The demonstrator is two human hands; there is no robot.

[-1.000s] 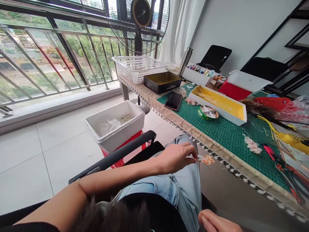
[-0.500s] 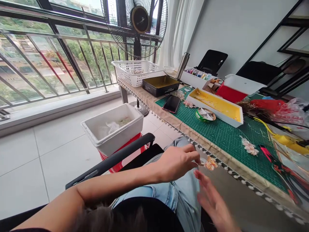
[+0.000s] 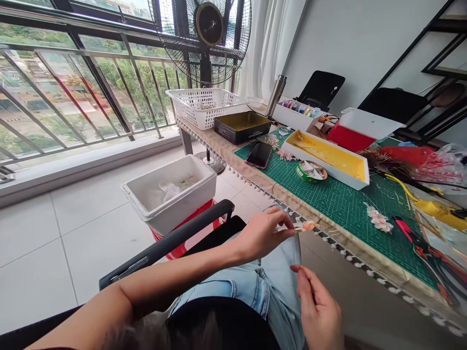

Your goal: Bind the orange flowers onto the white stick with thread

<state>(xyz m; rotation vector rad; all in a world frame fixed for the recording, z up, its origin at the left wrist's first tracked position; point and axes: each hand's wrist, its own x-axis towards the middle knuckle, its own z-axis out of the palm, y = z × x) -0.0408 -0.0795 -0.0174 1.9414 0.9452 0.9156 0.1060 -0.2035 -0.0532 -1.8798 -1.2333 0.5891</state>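
Observation:
Over my lap, my left hand (image 3: 263, 236) is closed, pinching the stem of a small orange flower ornament (image 3: 309, 226) between thumb and fingers. The flower points right, close to the pom-pom edge of the tablecloth, and thin pale strands stick out beyond it. Lower and to the right, apart from the ornament, is my right hand (image 3: 321, 308). Its thumb and forefinger are drawn together and the other fingers are curled; anything between them is too fine to make out.
On the green cutting mat (image 3: 343, 209) lie a phone (image 3: 259, 154), a round bead dish (image 3: 311, 171), a yellow-lined tray (image 3: 328, 158), a pink flower piece (image 3: 378, 218) and red-handled pliers (image 3: 404, 231). A white bin (image 3: 171, 189) stands left, beyond the chair's armrest (image 3: 171, 238).
My left hand has turned the flower ornament so it shows more edge-on, slightly higher and to the left. My right hand has gone from spread, blurred fingers to a pinch, a little lower.

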